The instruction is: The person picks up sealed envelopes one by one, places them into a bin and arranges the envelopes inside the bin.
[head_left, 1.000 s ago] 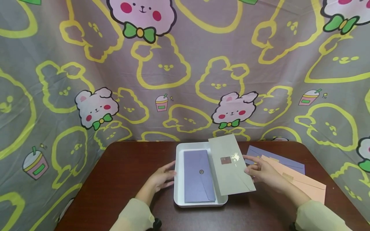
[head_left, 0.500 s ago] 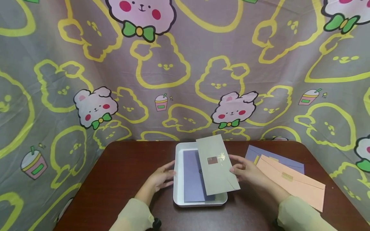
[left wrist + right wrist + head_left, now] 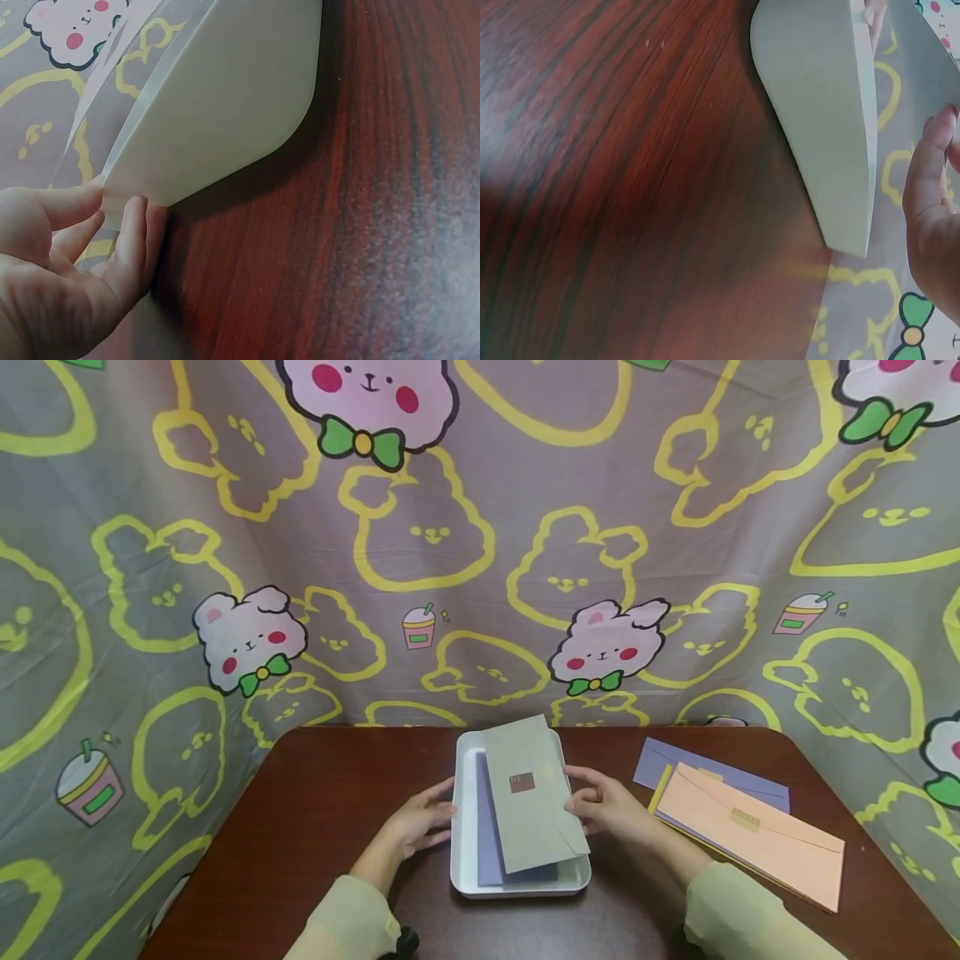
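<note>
My right hand (image 3: 609, 806) pinches the right edge of a pale grey-green envelope (image 3: 534, 822), which bears a small brown square and is held slanted over a white tray (image 3: 466, 835). In the tray lies a purple envelope (image 3: 491, 853), partly covered by the pale one. At the tray's left side is my left hand (image 3: 416, 818), its fingertips touching the outer wall; in the left wrist view the fingers (image 3: 133, 232) reach the tray wall (image 3: 225, 97) with little bend. The right wrist view shows the thumb side of my right hand (image 3: 934, 195) at the envelope's edge.
To the right lies an overlapping pile: a peach envelope (image 3: 787, 843) on top, a yellow edge (image 3: 660, 789) showing under it, and a purple envelope (image 3: 720, 762) behind. A patterned curtain (image 3: 480, 543) hangs behind the dark wooden table (image 3: 337, 793).
My right hand has carried the pale envelope leftward, from beside the tray's right edge to over the tray and the purple envelope. My left hand has stayed at the tray.
</note>
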Motion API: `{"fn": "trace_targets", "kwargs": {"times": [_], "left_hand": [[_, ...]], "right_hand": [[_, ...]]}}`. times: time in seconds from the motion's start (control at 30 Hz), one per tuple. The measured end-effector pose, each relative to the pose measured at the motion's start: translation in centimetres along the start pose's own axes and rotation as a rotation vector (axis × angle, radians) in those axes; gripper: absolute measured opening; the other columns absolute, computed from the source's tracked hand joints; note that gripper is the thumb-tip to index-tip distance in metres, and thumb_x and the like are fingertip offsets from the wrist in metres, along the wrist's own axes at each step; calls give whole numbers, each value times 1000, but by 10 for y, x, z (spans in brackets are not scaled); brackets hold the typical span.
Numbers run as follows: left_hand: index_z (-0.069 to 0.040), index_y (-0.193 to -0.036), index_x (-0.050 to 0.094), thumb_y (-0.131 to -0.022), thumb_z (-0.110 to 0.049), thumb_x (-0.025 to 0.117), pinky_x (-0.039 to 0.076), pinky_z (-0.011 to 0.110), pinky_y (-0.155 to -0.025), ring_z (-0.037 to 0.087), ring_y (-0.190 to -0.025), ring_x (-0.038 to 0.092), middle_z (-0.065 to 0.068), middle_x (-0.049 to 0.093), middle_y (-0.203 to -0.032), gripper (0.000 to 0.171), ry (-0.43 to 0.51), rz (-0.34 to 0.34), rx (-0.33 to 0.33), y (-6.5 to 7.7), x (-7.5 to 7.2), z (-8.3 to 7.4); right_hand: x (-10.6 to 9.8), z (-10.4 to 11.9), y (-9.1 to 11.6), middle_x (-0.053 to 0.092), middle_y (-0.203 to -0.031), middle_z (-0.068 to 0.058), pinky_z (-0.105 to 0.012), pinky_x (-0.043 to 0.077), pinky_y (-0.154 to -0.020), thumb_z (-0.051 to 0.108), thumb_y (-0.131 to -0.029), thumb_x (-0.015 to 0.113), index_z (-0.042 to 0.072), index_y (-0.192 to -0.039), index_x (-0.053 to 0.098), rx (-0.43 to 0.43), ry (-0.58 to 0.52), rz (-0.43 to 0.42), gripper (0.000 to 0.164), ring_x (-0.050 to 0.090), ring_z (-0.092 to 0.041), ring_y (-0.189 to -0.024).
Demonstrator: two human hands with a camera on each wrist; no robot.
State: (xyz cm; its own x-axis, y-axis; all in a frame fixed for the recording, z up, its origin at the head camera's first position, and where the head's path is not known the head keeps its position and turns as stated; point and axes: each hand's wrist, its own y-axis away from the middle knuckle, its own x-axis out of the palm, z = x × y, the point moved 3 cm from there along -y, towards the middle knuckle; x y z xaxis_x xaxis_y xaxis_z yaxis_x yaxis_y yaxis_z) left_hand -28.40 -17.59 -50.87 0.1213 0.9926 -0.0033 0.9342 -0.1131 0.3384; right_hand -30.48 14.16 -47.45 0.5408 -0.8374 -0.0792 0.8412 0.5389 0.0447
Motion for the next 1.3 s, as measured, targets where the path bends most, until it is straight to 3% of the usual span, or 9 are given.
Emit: {"fn": "trace_targets", "kwargs": {"times": [0.47, 0.87, 1.07, 1.17, 1.3], "left_hand": [[-7, -159, 37, -102, -4, 59, 55, 49, -96, 33, -114, 64, 25, 60, -134, 61, -12, 31, 13, -1, -2, 0], [-9, -159, 38, -101, -4, 62, 55, 50, -96, 34, -114, 64, 25, 60, -135, 63, -17, 15, 3, -1, -2, 1], [-9, -158, 39, -101, -4, 62, 55, 51, -96, 34, -113, 65, 24, 61, -133, 63, -18, 12, 7, -1, -3, 1], [-8, -159, 38, -101, -4, 61, 55, 51, -96, 34, -114, 65, 25, 61, -132, 62, -11, 15, 12, -1, -3, 1], [-8, -159, 38, -101, -4, 61, 55, 51, -96, 34, -114, 65, 24, 62, -130, 63, -7, 14, 12, -1, -3, 2]], "right_hand": [[22, 0, -16, 68, -84, -5, -28, 58, -60, -1, -97, 66, -12, -152, 31, 29, 37, -50, 67, 56, -13, -66], [36, -11, -18, 68, -81, -6, -26, 55, -57, -4, -95, 66, -16, -149, 33, 102, 58, -111, 64, 57, -12, -60], [39, -12, -18, 68, -80, -7, -27, 56, -56, -4, -94, 66, -16, -150, 30, 94, 70, -115, 68, 58, -14, -61], [40, -12, -19, 67, -77, -6, -29, 57, -56, -4, -94, 66, -16, -152, 28, 76, 117, -104, 71, 58, -14, -60], [43, -11, -19, 65, -73, -4, -32, 59, -55, -3, -93, 69, -15, -149, 38, 51, 266, -82, 65, 58, -15, -60]]}}
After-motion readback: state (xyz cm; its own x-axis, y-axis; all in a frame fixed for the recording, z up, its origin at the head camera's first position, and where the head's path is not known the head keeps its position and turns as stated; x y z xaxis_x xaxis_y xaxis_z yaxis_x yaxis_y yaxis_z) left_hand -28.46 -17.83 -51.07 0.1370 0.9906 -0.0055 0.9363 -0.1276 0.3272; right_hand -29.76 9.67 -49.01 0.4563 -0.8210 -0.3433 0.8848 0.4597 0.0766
